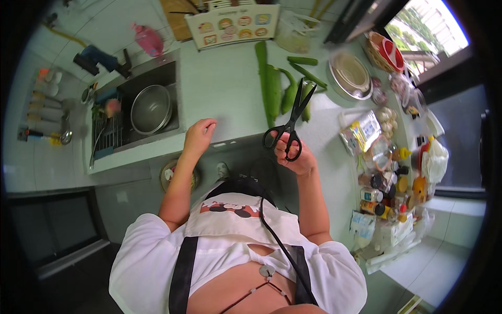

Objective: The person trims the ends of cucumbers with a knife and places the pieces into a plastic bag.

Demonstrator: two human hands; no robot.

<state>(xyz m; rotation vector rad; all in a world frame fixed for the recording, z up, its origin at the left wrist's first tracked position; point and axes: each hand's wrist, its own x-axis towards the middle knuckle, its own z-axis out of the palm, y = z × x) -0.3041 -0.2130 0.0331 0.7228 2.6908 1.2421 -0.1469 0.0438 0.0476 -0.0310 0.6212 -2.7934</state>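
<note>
My right hand (pixel 295 155) grips a pair of black scissors (pixel 293 123) by the finger loops. The blades point away from me and stand slightly apart. Just beyond them, several long green vegetables lie on the counter: a large ridged gourd (pixel 272 97) on the left, a curved green one (pixel 288 91) beside it and thin green pieces (pixel 308 74) behind and to the right. My left hand (pixel 198 137) hovers by the counter's front edge with its fingers curled in, and no object shows in it.
A sink (pixel 175 99) at the left holds a metal bowl (pixel 150 110). A pink bottle (pixel 148 39) and a patterned rack (pixel 232 26) stand behind. Nested bowls (pixel 349 73), a plastic packet (pixel 362 133), garlic (pixel 386 123) and several bottles and jars (pixel 372 194) crowd the right side.
</note>
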